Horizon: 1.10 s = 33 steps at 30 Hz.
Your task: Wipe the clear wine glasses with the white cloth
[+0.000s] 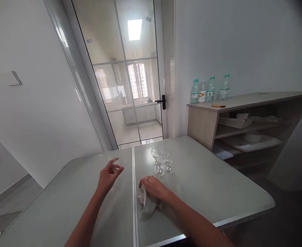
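Over table (205,185), left of centre seam: left hand (109,176) raised, fingertips pinched on small clear glass (116,164), faint. Just right of seam: right hand (154,188) curled closed on cloth (147,204). Stemmed glasses (162,161) upright, just beyond right hand toward far edge; right hand nearer.

A small clear glass (116,164), faint against the pale desk (207,185), sits upright at the fingertips of the left hand (108,177), raised just above the desk's left half. A crumpled grey cloth (146,203) lies bunched on the desk by its centre seam, under the right hand (154,188).
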Tool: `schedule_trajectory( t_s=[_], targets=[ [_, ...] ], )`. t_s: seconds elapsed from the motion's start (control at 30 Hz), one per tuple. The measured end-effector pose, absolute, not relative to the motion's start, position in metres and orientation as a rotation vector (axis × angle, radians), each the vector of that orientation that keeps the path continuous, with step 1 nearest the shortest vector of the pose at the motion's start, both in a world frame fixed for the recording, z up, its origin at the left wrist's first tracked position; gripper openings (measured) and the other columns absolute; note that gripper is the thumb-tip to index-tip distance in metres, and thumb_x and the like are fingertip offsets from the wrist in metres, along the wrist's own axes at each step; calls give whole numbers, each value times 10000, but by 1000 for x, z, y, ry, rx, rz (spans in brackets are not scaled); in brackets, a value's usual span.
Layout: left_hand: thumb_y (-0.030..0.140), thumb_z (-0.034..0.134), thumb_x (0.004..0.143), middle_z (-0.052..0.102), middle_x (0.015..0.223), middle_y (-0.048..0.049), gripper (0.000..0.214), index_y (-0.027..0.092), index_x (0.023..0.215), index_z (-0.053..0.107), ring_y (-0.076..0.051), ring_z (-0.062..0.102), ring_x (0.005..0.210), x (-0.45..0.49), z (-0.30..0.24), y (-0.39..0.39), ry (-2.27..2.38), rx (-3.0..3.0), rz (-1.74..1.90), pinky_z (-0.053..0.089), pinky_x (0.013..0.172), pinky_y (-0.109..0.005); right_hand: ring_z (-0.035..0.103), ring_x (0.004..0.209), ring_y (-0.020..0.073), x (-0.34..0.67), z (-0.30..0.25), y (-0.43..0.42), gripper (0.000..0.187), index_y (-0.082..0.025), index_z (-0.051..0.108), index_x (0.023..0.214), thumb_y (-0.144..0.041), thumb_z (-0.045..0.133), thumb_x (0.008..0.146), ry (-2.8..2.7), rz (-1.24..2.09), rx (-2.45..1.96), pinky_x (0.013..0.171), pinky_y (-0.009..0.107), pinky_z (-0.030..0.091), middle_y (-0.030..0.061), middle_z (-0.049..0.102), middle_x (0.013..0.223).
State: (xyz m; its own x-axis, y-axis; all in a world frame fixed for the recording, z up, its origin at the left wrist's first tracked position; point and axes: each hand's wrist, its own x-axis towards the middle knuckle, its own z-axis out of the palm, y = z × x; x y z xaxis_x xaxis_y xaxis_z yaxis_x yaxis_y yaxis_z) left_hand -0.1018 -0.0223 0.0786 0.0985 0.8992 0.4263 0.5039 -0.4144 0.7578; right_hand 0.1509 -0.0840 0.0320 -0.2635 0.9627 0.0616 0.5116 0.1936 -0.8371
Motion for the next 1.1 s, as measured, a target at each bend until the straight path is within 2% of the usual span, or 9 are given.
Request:
schedule_trajectory(
  t_s=[0.1, 0.23, 0.33, 0.47, 0.6, 0.77, 0.87, 1.0, 1.1],
  targets=[
    [550, 684, 843, 713, 867, -8, 592, 239, 1333, 571, -127, 604, 617, -74, 62, -28, 1270, 2170, 1252, 528, 645, -253, 642, 927, 220, 155, 29, -80, 491, -180, 751, 883, -238, 274, 984, -1882, 930, -1403, 856, 314, 444, 89, 716, 937],
    [541, 708, 822, 711, 900, 6, 603, 268, 1342, 570, -102, 588, 544, -63, 23, -35, 1319, 2419, 1146, 519, 611, -248, 586, 1173, 262, 159, 36, -84, 478, -167, 710, 1223, -294, 305, 1004, -1887, 744, -1340, 999, 351, 401, 130, 697, 1185],
    [518, 707, 829, 718, 922, 13, 598, 290, 1360, 554, -107, 615, 575, -66, 11, -38, 1288, 2497, 975, 524, 632, -246, 628, 1091, 245, 158, 46, -89, 512, -196, 605, 1393, -361, 277, 1036, -1824, 722, -1311, 945, 342, 425, 109, 718, 1130],
    [476, 704, 839, 719, 909, 13, 575, 267, 1352, 548, -110, 615, 580, -70, 13, -38, 1252, 2464, 866, 523, 631, -248, 635, 782, 206, 155, 51, -86, 501, -197, 700, 1219, -426, 292, 1042, -1687, 732, -1312, 770, 309, 434, 47, 696, 793],
    [448, 704, 837, 722, 928, 17, 571, 287, 1361, 543, -105, 621, 574, -70, 15, -39, 1273, 2545, 869, 531, 653, -257, 609, 737, 203, 156, 49, -78, 430, -180, 722, 1074, -440, 386, 1011, -1533, 750, -1267, 703, 302, 426, 40, 687, 789],
    [445, 698, 844, 722, 885, 23, 563, 254, 1350, 539, -94, 619, 542, -69, 14, -40, 1255, 2637, 986, 526, 602, -228, 648, 882, 213, 157, 53, -82, 316, -213, 687, 1155, -359, 461, 990, -1440, 703, -1094, 802, 314, 459, 46, 727, 996],
    [419, 729, 815, 725, 823, 25, 572, 230, 1326, 558, -93, 617, 515, -68, 11, -40, 1208, 2724, 1056, 521, 578, -215, 652, 861, 202, 156, 59, -91, 290, -227, 667, 1193, -280, 503, 960, -1582, 680, -977, 814, 311, 471, 39, 733, 1016],
    [395, 699, 831, 720, 747, 8, 526, 198, 1298, 558, -126, 656, 545, -65, 8, -41, 1135, 2821, 1219, 503, 546, -213, 629, 999, 239, 154, 64, -102, 502, -246, 564, 1383, -192, 568, 884, -1954, 581, -880, 957, 372, 445, 63, 720, 1111],
    [337, 688, 821, 727, 761, -13, 489, 206, 1275, 562, -153, 683, 587, -63, 7, -44, 959, 2996, 1126, 487, 533, -218, 636, 921, 240, 153, 63, -105, 614, -239, 425, 1513, -215, 544, 912, -2179, 634, -864, 914, 379, 461, 60, 717, 990]
  ],
)
